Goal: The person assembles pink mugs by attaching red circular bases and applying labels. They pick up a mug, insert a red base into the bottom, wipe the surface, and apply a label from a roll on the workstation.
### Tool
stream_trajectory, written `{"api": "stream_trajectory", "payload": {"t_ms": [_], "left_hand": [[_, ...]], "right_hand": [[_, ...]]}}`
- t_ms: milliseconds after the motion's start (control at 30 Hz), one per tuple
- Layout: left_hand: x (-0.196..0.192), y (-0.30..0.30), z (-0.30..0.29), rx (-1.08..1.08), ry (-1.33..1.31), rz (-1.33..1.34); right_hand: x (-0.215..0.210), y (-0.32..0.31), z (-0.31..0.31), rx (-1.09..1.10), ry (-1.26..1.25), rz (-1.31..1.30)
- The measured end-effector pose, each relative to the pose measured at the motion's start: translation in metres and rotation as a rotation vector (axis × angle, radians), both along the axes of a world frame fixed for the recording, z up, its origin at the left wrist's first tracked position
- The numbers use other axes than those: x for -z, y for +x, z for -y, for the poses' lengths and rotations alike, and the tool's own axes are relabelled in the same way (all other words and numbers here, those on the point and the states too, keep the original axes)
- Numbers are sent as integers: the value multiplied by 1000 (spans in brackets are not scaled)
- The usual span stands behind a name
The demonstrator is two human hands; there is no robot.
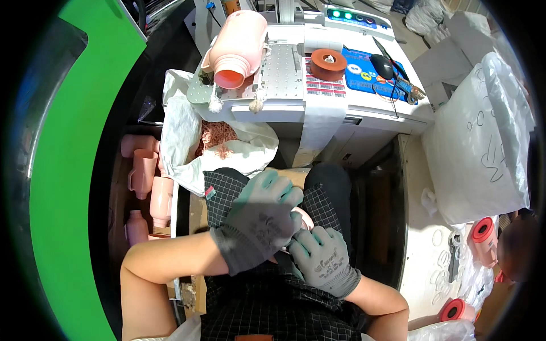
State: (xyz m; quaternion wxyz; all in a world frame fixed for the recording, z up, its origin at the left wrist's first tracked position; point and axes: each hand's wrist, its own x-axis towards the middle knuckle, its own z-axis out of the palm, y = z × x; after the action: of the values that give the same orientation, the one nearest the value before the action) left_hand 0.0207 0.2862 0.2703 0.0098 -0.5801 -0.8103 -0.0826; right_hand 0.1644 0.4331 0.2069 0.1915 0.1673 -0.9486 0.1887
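Note:
Over my lap, my left hand (pixel 263 220) in a grey and green work glove curls its fingers round a pink piece (pixel 303 217). Only a rounded part of it shows between the hands, so its full shape is hidden. My right hand (pixel 323 260), gloved alike, closes on the same piece from the lower right. In front of me a large pink jug (pixel 241 46) lies on its side on the perforated plate (pixel 284 74), its round mouth facing me. White padded pegs stand by its mouth.
A white bag (pixel 187 145) of pink shavings (pixel 216 136) sits beyond my knees. Several pink jugs (pixel 161 199) fill a bin at left. Orange tape (pixel 328 63), a mouse (pixel 381 66) and a blade tool (pixel 406 85) lie on the machine table. A big white sack (pixel 478 142) stands at right.

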Motion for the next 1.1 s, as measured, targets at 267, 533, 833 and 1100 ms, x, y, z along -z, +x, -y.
{"api": "stream_trajectory", "payload": {"t_ms": [267, 533, 833, 1100], "left_hand": [[21, -6, -4, 232, 49, 97], [71, 40, 11, -27, 700, 416], [113, 71, 43, -186, 783, 294], [202, -34, 149, -949, 836, 454]], "right_hand": [[3, 1, -1, 56, -130, -9], [41, 74, -41, 251, -600, 69], [45, 130, -30, 524, -1627, 571], [88, 81, 6, 300, -878, 390]]}}
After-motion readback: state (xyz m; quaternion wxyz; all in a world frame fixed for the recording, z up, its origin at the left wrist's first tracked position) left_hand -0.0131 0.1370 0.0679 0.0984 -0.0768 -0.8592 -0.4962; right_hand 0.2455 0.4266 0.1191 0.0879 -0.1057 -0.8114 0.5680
